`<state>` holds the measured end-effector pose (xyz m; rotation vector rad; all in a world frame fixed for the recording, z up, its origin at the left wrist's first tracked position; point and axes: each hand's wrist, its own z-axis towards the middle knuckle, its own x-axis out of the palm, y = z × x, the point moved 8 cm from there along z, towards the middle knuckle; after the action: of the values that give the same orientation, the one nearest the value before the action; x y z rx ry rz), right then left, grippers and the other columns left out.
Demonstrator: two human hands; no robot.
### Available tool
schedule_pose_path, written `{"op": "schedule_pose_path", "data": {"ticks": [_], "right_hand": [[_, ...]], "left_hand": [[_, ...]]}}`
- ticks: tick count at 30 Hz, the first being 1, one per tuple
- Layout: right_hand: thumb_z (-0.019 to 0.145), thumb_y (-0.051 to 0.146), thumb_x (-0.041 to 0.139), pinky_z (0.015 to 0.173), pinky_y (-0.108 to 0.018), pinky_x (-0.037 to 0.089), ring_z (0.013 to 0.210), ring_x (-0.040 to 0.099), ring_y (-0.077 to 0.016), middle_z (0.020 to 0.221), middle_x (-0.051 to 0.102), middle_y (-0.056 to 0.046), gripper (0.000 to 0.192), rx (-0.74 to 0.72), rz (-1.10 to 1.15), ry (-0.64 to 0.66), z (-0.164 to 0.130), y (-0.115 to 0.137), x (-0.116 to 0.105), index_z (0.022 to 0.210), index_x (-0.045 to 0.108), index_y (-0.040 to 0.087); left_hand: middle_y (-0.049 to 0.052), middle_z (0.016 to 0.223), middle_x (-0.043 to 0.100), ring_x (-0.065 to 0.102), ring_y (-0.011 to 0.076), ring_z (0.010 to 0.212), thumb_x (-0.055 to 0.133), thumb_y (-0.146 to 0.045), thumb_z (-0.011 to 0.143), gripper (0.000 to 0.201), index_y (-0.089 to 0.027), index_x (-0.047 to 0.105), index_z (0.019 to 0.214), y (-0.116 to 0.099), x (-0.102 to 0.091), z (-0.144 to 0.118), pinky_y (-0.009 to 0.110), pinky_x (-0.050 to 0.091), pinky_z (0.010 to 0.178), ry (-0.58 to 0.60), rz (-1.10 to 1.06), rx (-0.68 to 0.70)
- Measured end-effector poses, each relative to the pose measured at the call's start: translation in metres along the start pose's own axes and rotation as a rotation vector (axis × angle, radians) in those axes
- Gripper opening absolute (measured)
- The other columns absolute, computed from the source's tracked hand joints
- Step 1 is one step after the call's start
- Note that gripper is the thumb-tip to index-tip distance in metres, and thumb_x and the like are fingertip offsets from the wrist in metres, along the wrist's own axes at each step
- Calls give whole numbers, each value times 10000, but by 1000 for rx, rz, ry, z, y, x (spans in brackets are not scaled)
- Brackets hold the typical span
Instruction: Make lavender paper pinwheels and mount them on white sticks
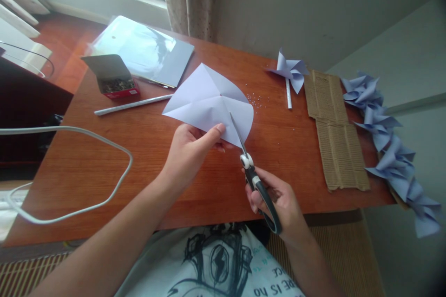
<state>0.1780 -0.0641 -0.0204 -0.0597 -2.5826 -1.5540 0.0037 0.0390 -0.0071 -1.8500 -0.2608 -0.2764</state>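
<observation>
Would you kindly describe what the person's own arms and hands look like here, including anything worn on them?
Both forearms are bare up to the bottom edge of the picture, with no sleeves showing. The left hand and the right hand wear no gloves, and no rings, watch or bracelet can be seen. Between the arms, the person's light T-shirt shows a black sketch-style print and some lettering.

Pale lilac paper [208, 100], black-handled scissors [256, 181], reddish-brown wooden table [139, 167], perhaps red pin box [116, 84]
</observation>
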Motion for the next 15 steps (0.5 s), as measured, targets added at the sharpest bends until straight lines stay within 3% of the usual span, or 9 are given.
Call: {"op": "schedule_pose_path", "data": {"ticks": [11, 15], "right_hand": [[782, 605, 764, 527, -251, 382, 586, 463, -117, 745, 566, -9, 639, -17, 7, 123, 1, 1, 7, 1226, 634, 165], [775, 638, 750, 557, -266, 369, 611, 449, -131, 747, 562, -12, 656, -20, 21, 113, 1, 3, 9, 1218, 635, 168]], "left_hand": [[51, 673, 739, 676, 173, 583, 753, -308, 794, 187, -135, 719, 729, 2, 0, 0, 253, 531, 569, 17, 16, -25], [54, 669, 739, 676, 174, 591, 750, -300, 805, 186, -134, 716, 726, 2, 2, -1, 256, 528, 579, 36, 5, -18]]}}
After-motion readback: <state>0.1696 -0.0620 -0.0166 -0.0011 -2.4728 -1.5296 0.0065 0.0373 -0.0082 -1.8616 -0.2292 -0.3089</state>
